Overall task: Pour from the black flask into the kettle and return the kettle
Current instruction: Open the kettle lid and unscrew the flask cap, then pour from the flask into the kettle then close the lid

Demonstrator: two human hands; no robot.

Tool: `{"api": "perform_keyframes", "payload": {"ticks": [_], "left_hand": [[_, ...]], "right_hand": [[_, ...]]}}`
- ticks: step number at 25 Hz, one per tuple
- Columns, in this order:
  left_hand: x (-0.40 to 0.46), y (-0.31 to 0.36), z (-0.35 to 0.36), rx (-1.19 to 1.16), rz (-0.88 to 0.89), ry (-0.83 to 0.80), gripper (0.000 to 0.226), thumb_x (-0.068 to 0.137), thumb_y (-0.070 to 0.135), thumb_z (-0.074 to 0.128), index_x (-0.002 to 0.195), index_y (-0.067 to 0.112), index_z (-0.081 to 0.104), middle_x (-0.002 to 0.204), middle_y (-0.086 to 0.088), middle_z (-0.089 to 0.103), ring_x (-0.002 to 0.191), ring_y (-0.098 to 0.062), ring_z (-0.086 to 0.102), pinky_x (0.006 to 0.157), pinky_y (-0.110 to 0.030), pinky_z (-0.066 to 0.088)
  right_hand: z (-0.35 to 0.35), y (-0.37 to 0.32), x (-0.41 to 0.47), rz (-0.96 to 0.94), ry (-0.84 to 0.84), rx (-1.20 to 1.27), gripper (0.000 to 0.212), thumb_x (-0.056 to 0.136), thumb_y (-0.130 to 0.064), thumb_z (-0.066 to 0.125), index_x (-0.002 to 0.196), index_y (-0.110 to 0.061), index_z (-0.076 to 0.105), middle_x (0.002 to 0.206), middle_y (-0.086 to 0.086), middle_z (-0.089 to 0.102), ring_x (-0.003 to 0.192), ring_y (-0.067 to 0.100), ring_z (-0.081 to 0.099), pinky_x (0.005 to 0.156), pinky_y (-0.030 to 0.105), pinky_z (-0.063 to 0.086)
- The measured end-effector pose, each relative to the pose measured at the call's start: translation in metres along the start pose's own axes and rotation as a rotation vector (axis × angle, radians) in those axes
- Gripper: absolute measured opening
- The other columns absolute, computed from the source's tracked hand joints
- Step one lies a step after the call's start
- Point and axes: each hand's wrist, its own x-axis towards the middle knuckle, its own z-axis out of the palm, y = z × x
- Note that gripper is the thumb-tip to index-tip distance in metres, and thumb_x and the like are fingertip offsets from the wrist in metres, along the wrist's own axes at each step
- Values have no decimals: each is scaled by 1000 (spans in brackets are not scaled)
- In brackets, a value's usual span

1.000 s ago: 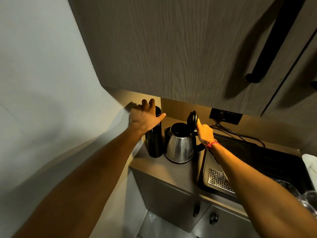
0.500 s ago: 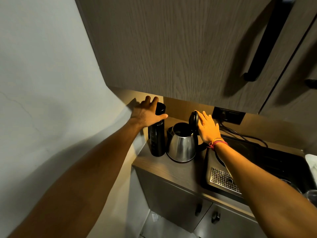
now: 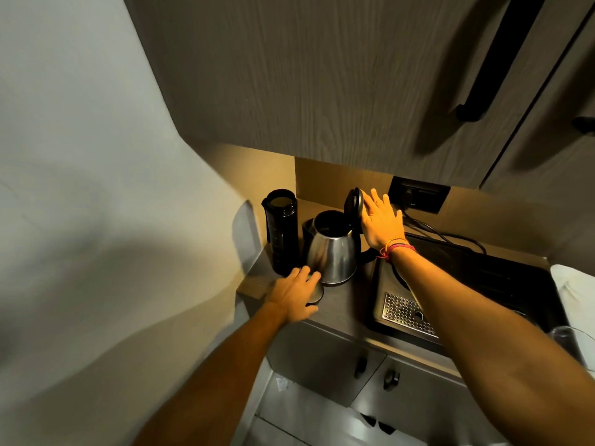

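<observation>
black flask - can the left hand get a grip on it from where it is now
Probably yes. The black flask stands upright and uncapped, just behind the left hand, with nothing between them. That hand rests on what looks like the flask's cap on the counter. The kettle stands close on the flask's right.

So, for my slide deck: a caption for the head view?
Left hand sets flask cap on counter; right hand props kettle lid open.

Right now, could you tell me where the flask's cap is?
It lies on the counter under the left hand, just in front of the flask and kettle.
</observation>
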Motion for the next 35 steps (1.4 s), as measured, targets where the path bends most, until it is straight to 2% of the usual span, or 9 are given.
{"api": "perform_keyframes", "payload": {"ticks": [3,8,13,15,18,20,25,30,35], "left_hand": [[2,6,24,-210,-190,-70,81,82,45,74,147,22,32,146,-8,39,133,-32,41,96,-47,49],[-2,-4,26,-445,-222,53,99,73,55,80,151,19,32,148,-6,36,132,-31,44,101,-46,49],[-9,-39,-5,-559,-442,642,70,76,70,62,117,15,50,111,-4,52,99,-24,56,75,-39,56],[3,-52,-29,-655,-541,772,77,71,68,69,118,11,49,113,-7,52,103,-25,55,83,-39,55],[32,-65,-59,-813,-657,651,112,60,61,85,145,8,35,145,-13,44,134,-29,43,109,-45,43],[47,-66,-66,-1041,-659,544,116,56,48,94,148,10,36,147,-11,48,138,-27,44,112,-44,41],[57,-55,-56,-1194,-673,618,84,58,27,95,132,22,55,127,-3,66,120,-25,60,98,-34,49],[47,-51,-52,-1018,-554,690,79,58,31,93,128,23,58,122,-1,69,115,-21,63,95,-33,53],[32,-54,-66,-766,-426,604,68,56,50,84,114,29,55,101,12,62,90,-6,59,64,-10,40]], "right_hand": [[2,0,-2,6,-14,-40,58,100,-49,23,154,-35,6,165,2,4,152,33,1,118,65,8],[0,0,-2,-6,-15,-52,59,100,-47,25,154,-33,5,165,3,3,151,34,0,118,64,8],[3,3,0,-21,-23,-70,60,100,-47,26,154,-32,4,165,3,2,151,34,0,118,64,8],[3,3,1,-33,-12,-49,60,100,-48,25,154,-32,4,165,3,3,151,34,0,118,64,8],[4,2,1,-43,-9,-31,59,100,-47,24,154,-31,5,165,3,4,151,34,1,118,64,8],[5,2,1,-48,-13,-54,60,100,-44,27,154,-30,5,165,3,4,151,35,1,118,64,9],[5,1,0,-43,-33,-76,61,100,-41,29,154,-27,5,165,3,3,151,35,0,118,64,10],[2,-1,-2,-37,-24,-60,59,100,-43,26,154,-27,7,165,3,4,151,35,0,119,63,8],[2,-1,-1,-21,-25,-51,57,100,-43,21,154,-28,8,165,2,4,152,33,0,119,62,7]]}}
